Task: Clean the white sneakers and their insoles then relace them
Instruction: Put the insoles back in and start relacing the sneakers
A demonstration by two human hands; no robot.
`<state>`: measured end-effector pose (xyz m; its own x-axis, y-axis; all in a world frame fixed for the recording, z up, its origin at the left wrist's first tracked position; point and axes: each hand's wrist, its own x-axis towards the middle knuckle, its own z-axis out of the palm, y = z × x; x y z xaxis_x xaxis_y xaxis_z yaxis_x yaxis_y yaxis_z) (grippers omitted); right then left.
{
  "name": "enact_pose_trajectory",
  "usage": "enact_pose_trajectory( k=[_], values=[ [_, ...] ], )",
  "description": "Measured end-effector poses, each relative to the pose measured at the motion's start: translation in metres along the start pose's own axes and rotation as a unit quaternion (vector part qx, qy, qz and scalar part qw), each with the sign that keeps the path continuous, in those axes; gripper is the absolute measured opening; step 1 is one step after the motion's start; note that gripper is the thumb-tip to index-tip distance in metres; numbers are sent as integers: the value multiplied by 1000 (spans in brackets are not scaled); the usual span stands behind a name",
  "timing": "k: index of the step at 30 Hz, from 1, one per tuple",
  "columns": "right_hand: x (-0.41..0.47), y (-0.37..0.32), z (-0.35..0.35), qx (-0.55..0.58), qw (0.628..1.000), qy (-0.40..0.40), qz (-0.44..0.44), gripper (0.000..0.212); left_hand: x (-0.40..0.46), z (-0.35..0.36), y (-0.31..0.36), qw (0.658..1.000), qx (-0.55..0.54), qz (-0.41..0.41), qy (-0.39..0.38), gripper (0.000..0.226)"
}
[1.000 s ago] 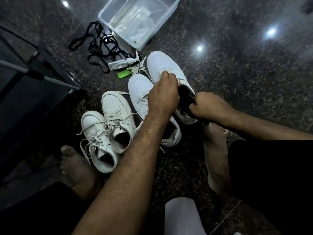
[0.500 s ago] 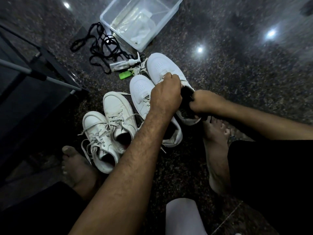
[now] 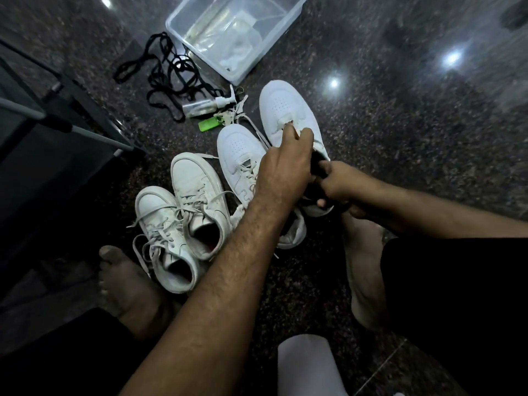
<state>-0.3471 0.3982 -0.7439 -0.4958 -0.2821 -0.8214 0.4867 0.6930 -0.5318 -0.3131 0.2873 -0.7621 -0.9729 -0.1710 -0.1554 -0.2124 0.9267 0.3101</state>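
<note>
Two pairs of white sneakers stand on the dark stone floor. In the far pair, the unlaced right sneaker (image 3: 285, 107) is between both hands. My left hand (image 3: 283, 167) grips its tongue and opening from above. My right hand (image 3: 340, 185) holds a dark insole (image 3: 317, 164) at the heel opening, most of it hidden by my hands. Its partner (image 3: 238, 144) lies just left, partly under my left forearm. The nearer pair (image 3: 194, 181) (image 3: 154, 207) is laced and stands untouched.
A clear plastic bin (image 3: 200, 57) sits at the back. Black laces (image 3: 168, 75), a spray bottle (image 3: 205, 105), a green tag (image 3: 208, 124) and loose white laces (image 3: 231, 115) lie before it. Dark furniture (image 3: 43, 144) stands left. My bare feet (image 3: 125, 284) (image 3: 363, 267) flank the shoes.
My right hand has moved left toward the sneaker's opening, and less of the dark insole shows. My left hand has slid a little forward along the tongue.
</note>
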Motion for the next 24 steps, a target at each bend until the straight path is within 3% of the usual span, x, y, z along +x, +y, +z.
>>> enact_pose_trajectory(
  k=[2, 4, 9, 18, 24],
  values=[
    [-3, -12, -4, -121, 993, 1, -8, 15, -1, -3, -3, 1000, -2, -17, -6, 18],
    [-6, -18, -9, -152, 987, -48, 20, 19, -2, -2, -8, 999, 15, -33, -2, 16],
    [-5, -8, -5, -56, 994, -40, 83, 25, -3, 6, -12, 999, 24, -44, 11, 18],
    [18, 6, 5, -43, 996, 14, 74, 32, -1, 11, -15, 999, -39, -24, 22, 15],
    [19, 17, 6, 51, 996, 30, 60, 27, -1, 14, -12, 998, -45, -34, 14, 15]
  ],
)
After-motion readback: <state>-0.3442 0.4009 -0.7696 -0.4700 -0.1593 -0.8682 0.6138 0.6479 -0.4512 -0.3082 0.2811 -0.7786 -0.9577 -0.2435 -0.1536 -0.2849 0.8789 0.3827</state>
